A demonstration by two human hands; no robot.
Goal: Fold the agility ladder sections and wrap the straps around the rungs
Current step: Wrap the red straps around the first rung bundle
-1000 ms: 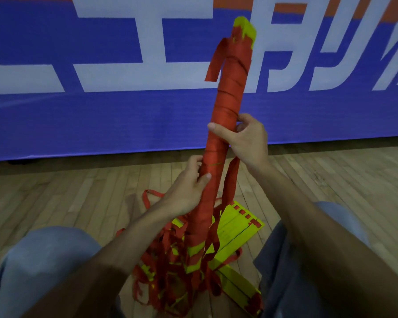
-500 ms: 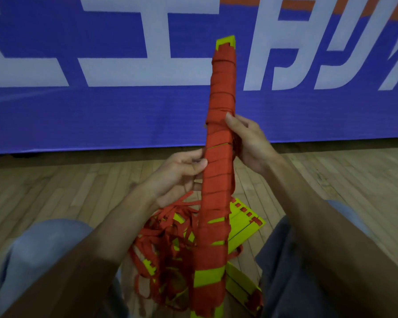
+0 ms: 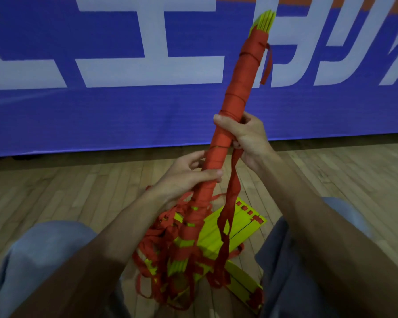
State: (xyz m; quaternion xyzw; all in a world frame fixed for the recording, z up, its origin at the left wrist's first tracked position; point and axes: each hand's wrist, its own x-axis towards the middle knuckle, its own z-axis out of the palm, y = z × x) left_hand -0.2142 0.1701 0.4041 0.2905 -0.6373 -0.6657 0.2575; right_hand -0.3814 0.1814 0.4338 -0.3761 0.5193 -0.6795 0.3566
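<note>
Left hand [image 3: 182, 180] and, above it, right hand [image 3: 248, 138] clasp the up-right-tilted rung bundle [image 3: 238, 88]; loose strap [image 3: 233, 187] hangs beneath the upper grip

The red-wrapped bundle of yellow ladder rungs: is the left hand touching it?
Touching. The head view shows the left hand gripping the red-wrapped bundle of yellow ladder rungs, its thumb lying across the front.

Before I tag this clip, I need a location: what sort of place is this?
Most likely an indoor sports hall or gym court: a strip-wood floor, a long blue banner with large white lettering along its edge, and a yellow agility ladder bound in red straps.
</note>
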